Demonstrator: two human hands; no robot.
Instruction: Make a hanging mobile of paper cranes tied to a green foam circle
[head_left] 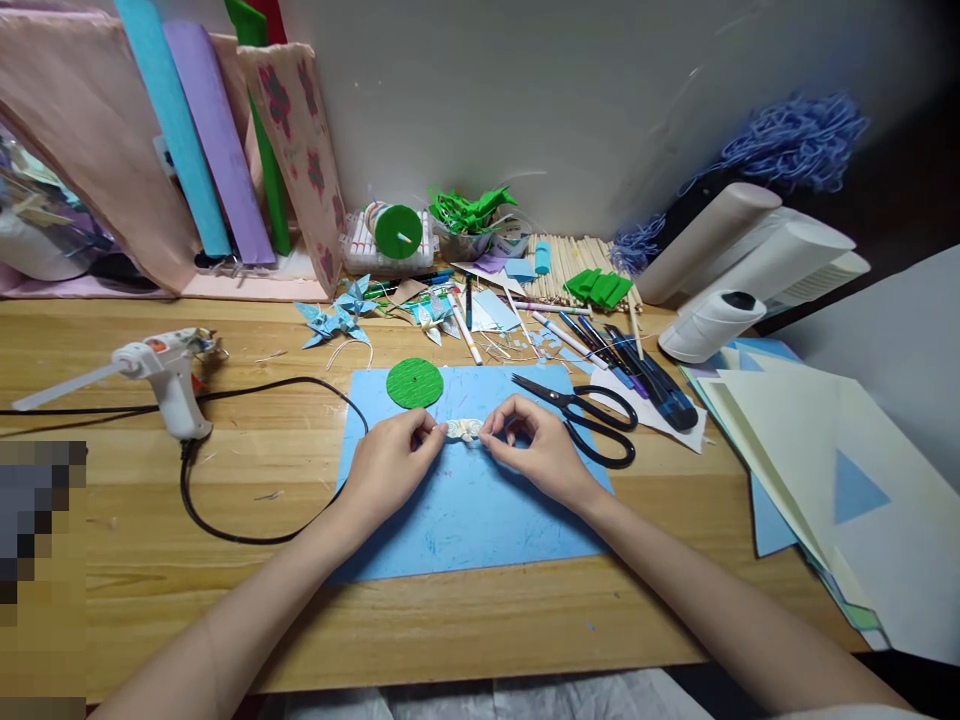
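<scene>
Head camera view, looking down at a wooden desk (480, 620) crowded with craft supplies.

2 bare hands meet over a light blue mat (465, 520) at the centre. The left hand (390, 465) and the right hand (536, 450) each pinch 1 end of a small pale folded paper piece (465, 430), which sits between them just above the mat. On both hands the thumb and forefinger are pressed together on the paper, with the other fingers curled loosely behind.

A green paper disc (415, 384) lies on the mat's far edge, just beyond the left hand. Black scissors (592, 415) lie just to the right of the right hand, their handles hanging off the mat's edge.

Further left, a white glue gun (165, 375) stands on the desk, its black cord (225, 520) looping toward the mat. To the right lies a stack of pale yellow and blue paper sheets (810, 460).

Along the back wall lean rolls of coloured paper (210, 140), pink, teal and purple. Near them are blue paper pinwheels (337, 320), scattered pens (600, 345), wooden sticks (559, 265) and green paper scraps (469, 210). A corner patch at lower left is blurred.
</scene>
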